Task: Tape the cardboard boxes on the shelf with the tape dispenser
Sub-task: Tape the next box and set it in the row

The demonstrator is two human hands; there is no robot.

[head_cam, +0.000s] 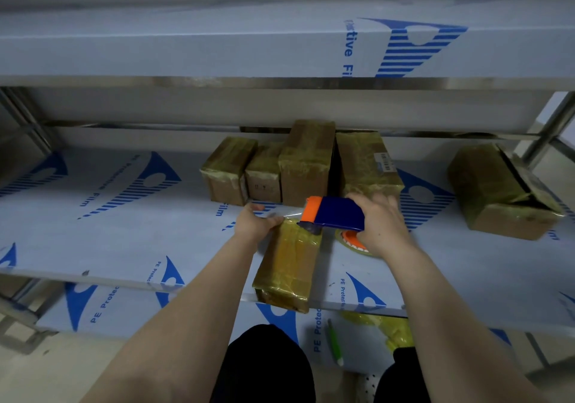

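Gripping the tape dispenser in our right hand, we clamp the box, probably light, stiff and tape-slick, at its far end with our left hand.

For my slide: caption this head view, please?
Left hand holds a cardboard box on the shelf; right hand grips the tape dispenser.
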